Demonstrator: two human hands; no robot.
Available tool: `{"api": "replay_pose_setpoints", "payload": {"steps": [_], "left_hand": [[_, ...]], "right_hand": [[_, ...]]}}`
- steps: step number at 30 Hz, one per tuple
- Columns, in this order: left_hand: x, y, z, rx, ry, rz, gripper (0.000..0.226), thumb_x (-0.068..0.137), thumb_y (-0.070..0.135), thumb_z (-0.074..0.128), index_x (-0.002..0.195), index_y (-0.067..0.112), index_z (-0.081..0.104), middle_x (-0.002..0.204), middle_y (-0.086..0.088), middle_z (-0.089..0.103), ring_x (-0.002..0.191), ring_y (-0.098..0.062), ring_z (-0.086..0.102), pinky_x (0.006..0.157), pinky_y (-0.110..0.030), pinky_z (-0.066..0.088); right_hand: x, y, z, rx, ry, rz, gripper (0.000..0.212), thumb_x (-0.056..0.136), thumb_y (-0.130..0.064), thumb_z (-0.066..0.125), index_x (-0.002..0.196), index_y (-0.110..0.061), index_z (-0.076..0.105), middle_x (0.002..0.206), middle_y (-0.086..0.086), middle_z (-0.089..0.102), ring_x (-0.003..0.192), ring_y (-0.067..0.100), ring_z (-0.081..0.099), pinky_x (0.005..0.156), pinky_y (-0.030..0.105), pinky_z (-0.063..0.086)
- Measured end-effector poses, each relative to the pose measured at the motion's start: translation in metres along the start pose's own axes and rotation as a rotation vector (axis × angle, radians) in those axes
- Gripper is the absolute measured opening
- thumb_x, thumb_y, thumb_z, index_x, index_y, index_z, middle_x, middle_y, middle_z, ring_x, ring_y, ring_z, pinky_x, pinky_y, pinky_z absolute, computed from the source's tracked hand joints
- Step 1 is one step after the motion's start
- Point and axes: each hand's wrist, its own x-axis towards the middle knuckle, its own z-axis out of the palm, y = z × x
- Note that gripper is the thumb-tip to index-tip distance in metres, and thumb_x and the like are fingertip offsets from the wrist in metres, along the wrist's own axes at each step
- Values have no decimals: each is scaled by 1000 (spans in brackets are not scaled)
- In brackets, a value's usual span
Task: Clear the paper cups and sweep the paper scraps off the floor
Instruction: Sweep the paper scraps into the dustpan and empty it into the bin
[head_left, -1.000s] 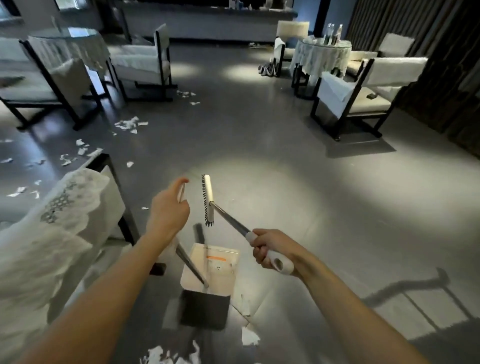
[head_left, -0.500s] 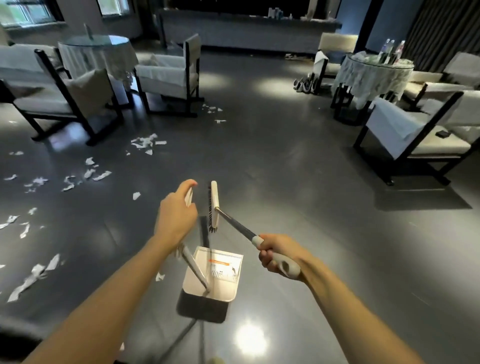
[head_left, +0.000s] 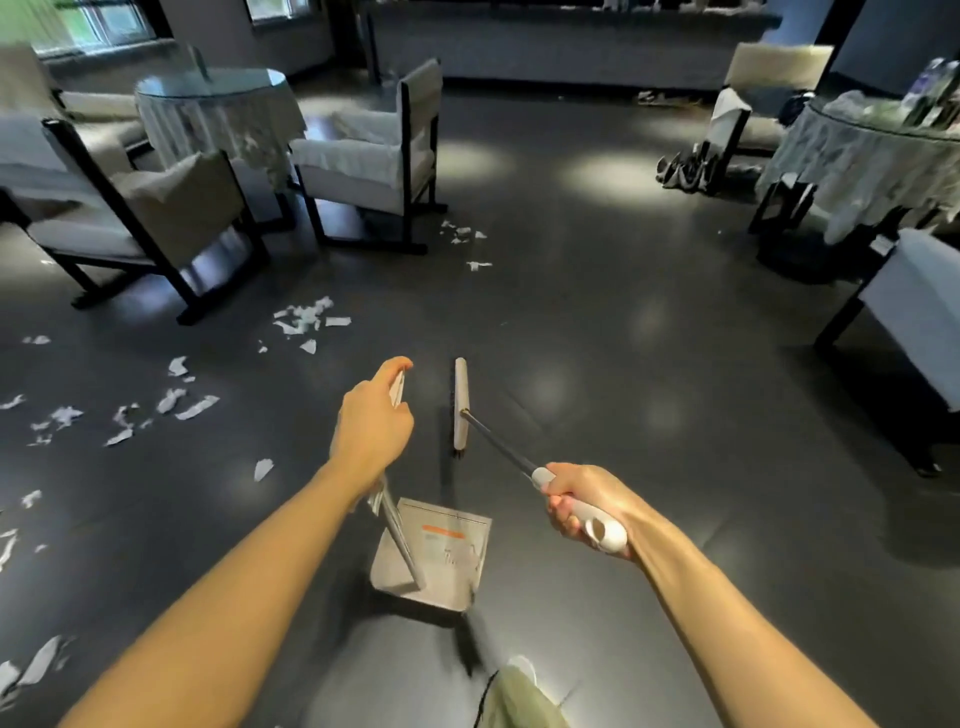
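Head view has advanced toward scraps mid-left on floor, left hand grasping dustpan handle, right hand fingers clenched on broom, so sweeping looks next.

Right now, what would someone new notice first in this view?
Front and centre, the left hand grips the handle of a dustpan hanging low, and the right hand holds a broom by its white grip. White paper scraps litter the dark floor at left, near the armchairs.
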Motion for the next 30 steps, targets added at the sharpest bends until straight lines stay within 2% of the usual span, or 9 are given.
{"api": "replay_pose_setpoints", "payload": {"steps": [3,9,12,17,20,24,27,30], "left_hand": [[89,21,23,13,4,-9,53,86,5,50,132,31,45,113,-12,60,97,-28,57,75,-30,42],[259,54,74,27,35,-49,52,86,6,50,133,29,44,110,-16,58,96,-31,55,75,-28,38],[352,61,110,19,34,-57,55,85,4,47,134,29,43,112,-16,58,95,-32,56,75,-30,41],[501,74,152,-35,46,-115,59,81,0,44,131,31,45,111,-16,59,95,-34,57,79,-38,50],[589,89,167,-25,51,-137,59,80,1,44,130,32,46,112,-15,60,98,-33,57,78,-34,47],[700,118,192,-27,84,-146,58,81,2,46,132,30,46,114,-17,59,99,-32,57,73,-29,43],[785,131,222,-34,110,-154,58,82,0,44,133,28,46,120,-16,58,104,-29,56,75,-24,38],[868,138,254,-37,134,-170,55,87,-1,44,134,26,46,122,-14,57,97,-23,56,66,-13,39]], "right_hand": [[59,-78,-19,-47,6,-13,45,91,6,38,130,-17,44,48,1,43,31,5,40,30,12,33],[182,-213,-59,-65,-1,17,59,91,6,41,144,-18,33,53,4,49,32,6,42,30,14,34],[261,-281,-80,-129,-14,23,59,92,5,41,145,-20,33,47,1,49,31,4,42,29,14,34],[383,-404,-102,-123,-39,43,54,93,6,39,142,-16,36,54,2,43,31,3,41,29,12,32],[438,-473,-115,-110,-55,45,49,94,6,37,140,-11,38,57,2,40,32,3,39,28,12,31],[515,-557,-136,-74,-63,43,54,93,6,40,143,-15,37,56,3,46,33,3,42,29,13,33],[591,-622,-154,-93,-97,54,55,92,5,41,143,-15,36,62,6,48,34,4,44,29,14,35],[671,-687,-174,-87,-138,71,48,93,5,40,136,-15,39,63,6,46,34,4,44,29,14,35]]}}
